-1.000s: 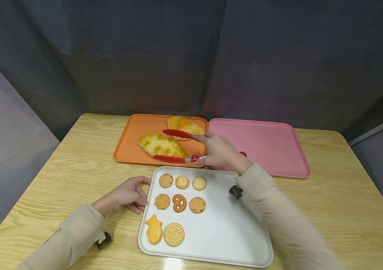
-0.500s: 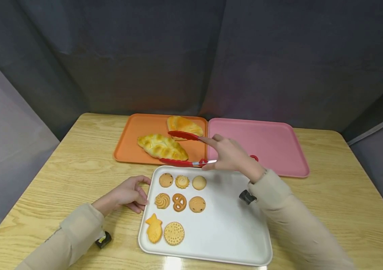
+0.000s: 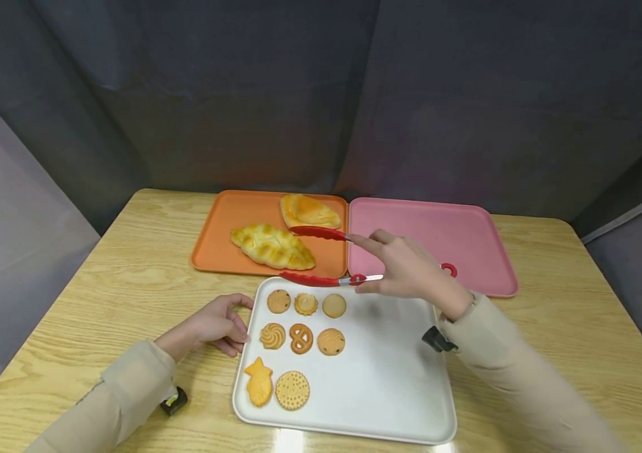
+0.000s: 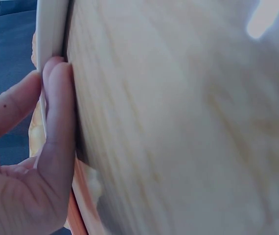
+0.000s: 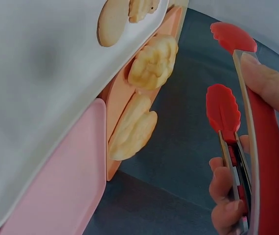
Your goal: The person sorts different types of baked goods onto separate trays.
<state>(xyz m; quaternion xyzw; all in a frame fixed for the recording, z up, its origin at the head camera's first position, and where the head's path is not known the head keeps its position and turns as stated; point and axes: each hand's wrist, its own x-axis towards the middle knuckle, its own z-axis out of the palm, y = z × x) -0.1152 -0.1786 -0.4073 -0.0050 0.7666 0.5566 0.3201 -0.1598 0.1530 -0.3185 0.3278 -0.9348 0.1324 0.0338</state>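
My right hand (image 3: 411, 267) grips a pair of red-tipped tongs (image 3: 319, 233) above the back edge of the white tray (image 3: 388, 384). The tongs' red heads stand wide apart with nothing between them, as the right wrist view confirms, where the thumb lies along one red-covered arm (image 5: 269, 161) and fingers curl at the other. My left hand (image 3: 221, 327) pinches the white tray's left rim between thumb and fingers. On that tray's left half lie several cookies, among them a pretzel (image 3: 300, 339), a fish-shaped cookie (image 3: 260, 382) and a round dotted biscuit (image 3: 292, 391).
Behind the white tray, an orange tray (image 3: 213, 245) bears a braided bread (image 3: 272, 246) and a folded pastry (image 3: 309, 211). A pink tray (image 3: 428, 229) adjoins it on the right. All stand on a wooden table (image 3: 128, 283) before a dark curtain (image 3: 241, 94).
My right hand has drawn the tongs right and toward me, from around the braided bread to over the white tray's back edge. Breads and left hand stay in place.
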